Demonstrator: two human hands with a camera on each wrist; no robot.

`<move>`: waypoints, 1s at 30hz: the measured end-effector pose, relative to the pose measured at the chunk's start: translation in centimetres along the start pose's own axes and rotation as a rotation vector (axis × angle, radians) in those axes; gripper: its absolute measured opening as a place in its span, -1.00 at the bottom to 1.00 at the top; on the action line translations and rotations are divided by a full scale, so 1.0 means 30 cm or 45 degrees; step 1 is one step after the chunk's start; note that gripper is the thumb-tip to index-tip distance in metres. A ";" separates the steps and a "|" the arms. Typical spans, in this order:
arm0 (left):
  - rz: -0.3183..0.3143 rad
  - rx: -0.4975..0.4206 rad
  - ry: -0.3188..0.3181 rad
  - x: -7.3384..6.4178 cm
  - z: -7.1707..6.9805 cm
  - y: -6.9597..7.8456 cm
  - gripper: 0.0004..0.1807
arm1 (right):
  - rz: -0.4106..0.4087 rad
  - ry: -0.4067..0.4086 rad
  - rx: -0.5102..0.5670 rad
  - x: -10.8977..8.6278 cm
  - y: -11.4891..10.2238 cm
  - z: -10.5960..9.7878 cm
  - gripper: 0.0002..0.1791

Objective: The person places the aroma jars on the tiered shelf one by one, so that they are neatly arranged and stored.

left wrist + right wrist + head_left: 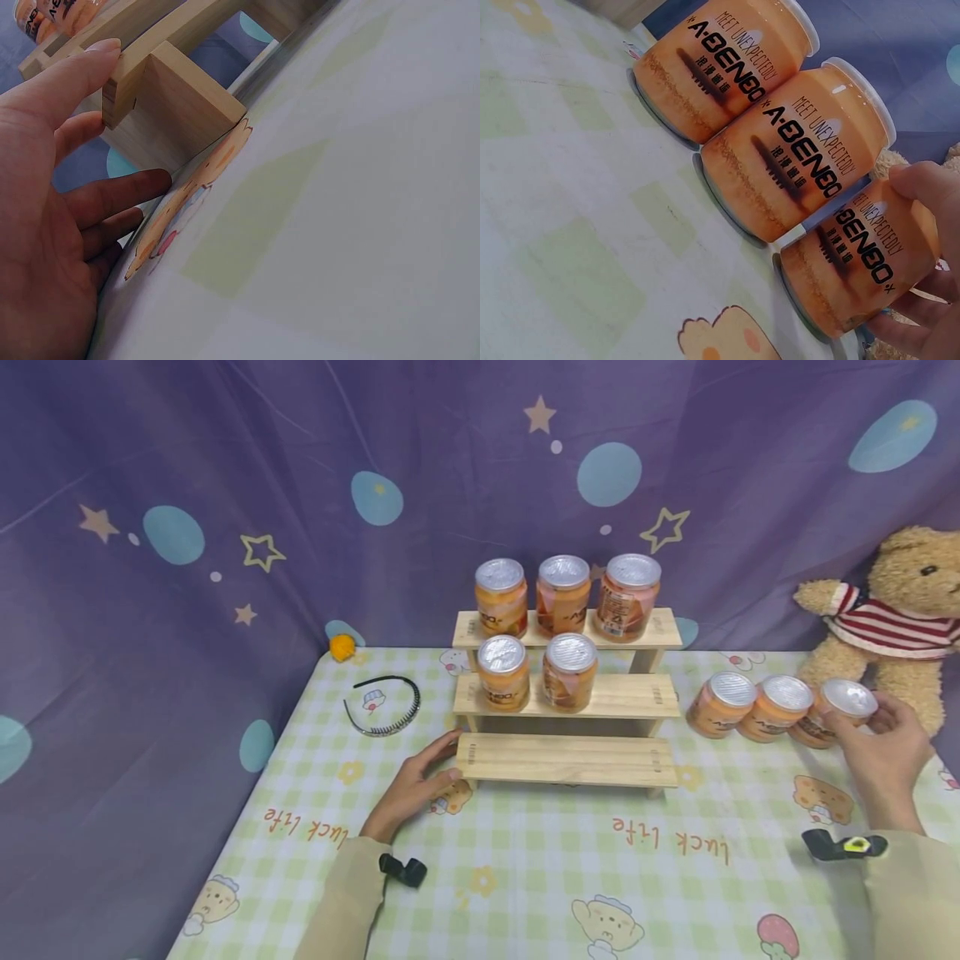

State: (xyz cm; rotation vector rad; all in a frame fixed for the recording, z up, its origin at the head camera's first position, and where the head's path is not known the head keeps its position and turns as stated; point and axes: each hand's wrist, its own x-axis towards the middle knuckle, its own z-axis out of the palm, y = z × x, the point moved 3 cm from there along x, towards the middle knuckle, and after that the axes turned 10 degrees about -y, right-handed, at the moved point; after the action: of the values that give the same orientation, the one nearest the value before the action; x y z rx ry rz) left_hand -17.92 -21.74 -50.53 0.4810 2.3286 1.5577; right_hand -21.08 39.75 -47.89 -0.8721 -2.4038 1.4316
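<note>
A three-tier wooden shelf [566, 758] stands on the table, with three orange-labelled cans on its top step and two on its middle step. My left hand [417, 787] pinches the left end of the lowest step; in the left wrist view the thumb [88, 69] lies at the plank's upper edge, other fingers spread below. To the right of the shelf, three more cans stand in a row. My right hand [888, 747] grips the rightmost can [817, 724], thumb at its near side. The middle can [799, 154] and left can [724, 64] stand upright beside it.
A teddy bear [892, 618] in a striped shirt sits behind the right hand. Left of the shelf lie a black headband [408, 714] and a small yellow object [342, 647]. A checked cloth [525, 860] covers the table; a purple curtain [465, 443] hangs behind.
</note>
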 end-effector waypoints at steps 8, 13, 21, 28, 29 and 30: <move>-0.019 0.012 -0.005 0.006 0.004 0.005 -0.32 | -0.041 0.069 -0.038 -0.004 0.005 -0.023 -0.23; -0.013 0.018 -0.004 0.006 0.002 0.002 -0.31 | 0.003 0.071 -0.064 -0.012 0.006 -0.039 -0.24; -0.021 0.013 0.005 0.003 0.003 -0.007 -0.33 | 0.059 0.076 0.020 -0.037 -0.015 -0.075 -0.27; -0.005 0.022 0.002 0.003 0.002 -0.006 -0.33 | 0.017 0.107 0.096 -0.072 -0.067 -0.110 -0.27; -0.005 0.023 0.001 0.003 0.001 -0.005 -0.33 | -0.021 0.128 0.114 -0.076 -0.077 -0.115 -0.28; -0.004 0.023 0.000 0.003 0.001 -0.004 -0.32 | -0.066 0.142 0.134 -0.080 -0.086 -0.120 -0.29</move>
State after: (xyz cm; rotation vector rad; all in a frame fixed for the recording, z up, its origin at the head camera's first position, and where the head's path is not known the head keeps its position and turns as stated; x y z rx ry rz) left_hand -18.00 -21.73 -50.66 0.4813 2.3443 1.5370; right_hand -18.50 40.06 -43.58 -0.8355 -2.2323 1.4360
